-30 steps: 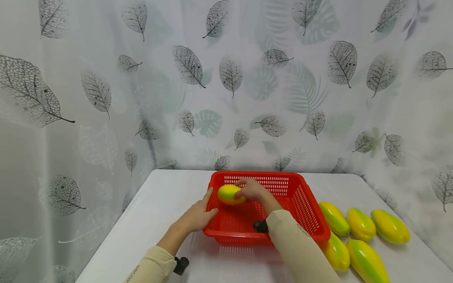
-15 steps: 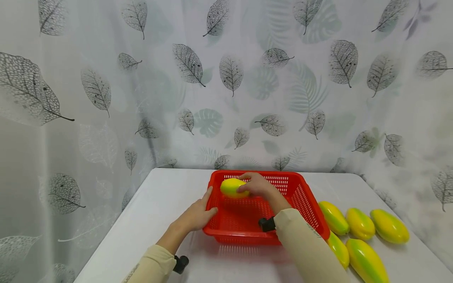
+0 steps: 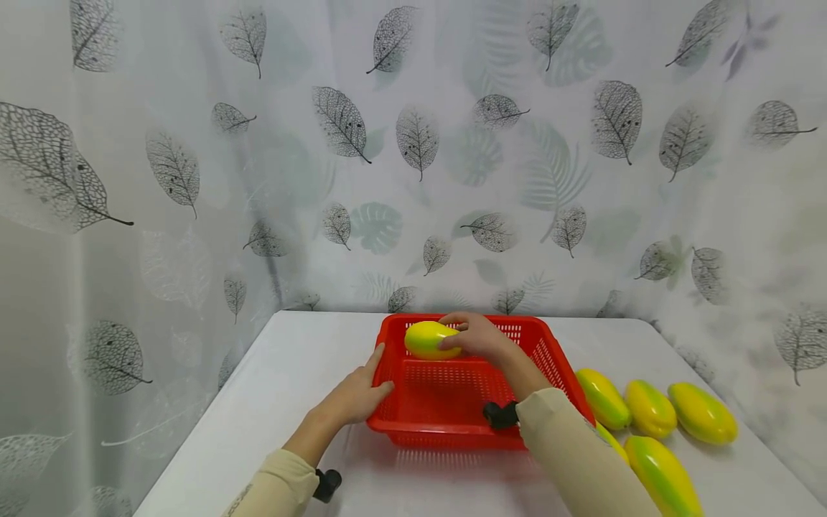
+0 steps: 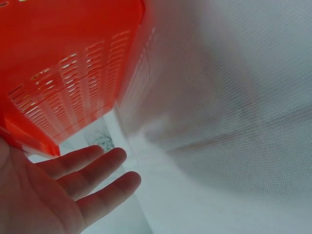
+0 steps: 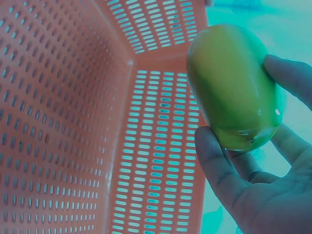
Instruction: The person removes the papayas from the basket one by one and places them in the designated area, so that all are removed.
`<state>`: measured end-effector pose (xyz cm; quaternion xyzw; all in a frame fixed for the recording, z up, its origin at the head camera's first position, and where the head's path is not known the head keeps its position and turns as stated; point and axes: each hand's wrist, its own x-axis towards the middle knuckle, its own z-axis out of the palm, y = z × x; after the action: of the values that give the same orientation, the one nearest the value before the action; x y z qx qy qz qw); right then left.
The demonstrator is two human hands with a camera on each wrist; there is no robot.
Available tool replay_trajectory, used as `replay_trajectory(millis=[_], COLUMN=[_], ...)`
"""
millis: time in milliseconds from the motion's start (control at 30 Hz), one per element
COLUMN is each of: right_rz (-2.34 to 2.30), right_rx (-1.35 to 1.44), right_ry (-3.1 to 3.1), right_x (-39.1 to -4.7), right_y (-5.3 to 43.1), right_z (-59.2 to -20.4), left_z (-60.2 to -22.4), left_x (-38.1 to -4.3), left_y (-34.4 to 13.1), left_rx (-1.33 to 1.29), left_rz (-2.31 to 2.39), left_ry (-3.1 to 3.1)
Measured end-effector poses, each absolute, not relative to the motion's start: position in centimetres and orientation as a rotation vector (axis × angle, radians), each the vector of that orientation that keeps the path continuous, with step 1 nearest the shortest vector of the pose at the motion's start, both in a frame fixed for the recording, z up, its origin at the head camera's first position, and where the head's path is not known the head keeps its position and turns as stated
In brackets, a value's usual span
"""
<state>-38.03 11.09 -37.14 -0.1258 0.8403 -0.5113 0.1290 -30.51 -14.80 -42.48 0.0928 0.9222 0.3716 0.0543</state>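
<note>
In the head view my right hand point(image 3: 478, 336) grips a yellow-green papaya point(image 3: 429, 340) over the back part of a red plastic basket point(image 3: 452, 436). The right wrist view shows fingers and thumb round one end of the papaya point(image 5: 234, 87), apart from the slotted wall. My left hand point(image 3: 354, 393) touches the left side of the basket, index finger and thumb at the rim. Seen from the left wrist, several fingers of the left hand point(image 4: 73, 190) stretch out straight beside the basket wall point(image 4: 73, 83).
Several more papayas lie on the white table point(image 3: 310, 359) to the right of the basket, among them a papaya point(image 3: 703, 413) farthest right. My right sleeve point(image 3: 575, 445) partly covers one. A leaf-printed curtain point(image 3: 413, 179) hangs behind and at both sides.
My right hand has lifted the papaya from the basket's left part and shifted it slightly back and right. The left hand stays at the left rim.
</note>
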Motion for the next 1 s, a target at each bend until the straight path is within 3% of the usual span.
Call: replay_trajectory(millis=[1000], right_rz=[-1.527], right_rx=[-0.4], right_ry=[2.565], right_x=[-33.7], right_y=[16.8], right_z=[-34.2], left_z=[-42.8], left_x=[-30.8], left_y=[-14.8], left_rx=[0.27], left_rz=[1.108], left_ry=[2.847])
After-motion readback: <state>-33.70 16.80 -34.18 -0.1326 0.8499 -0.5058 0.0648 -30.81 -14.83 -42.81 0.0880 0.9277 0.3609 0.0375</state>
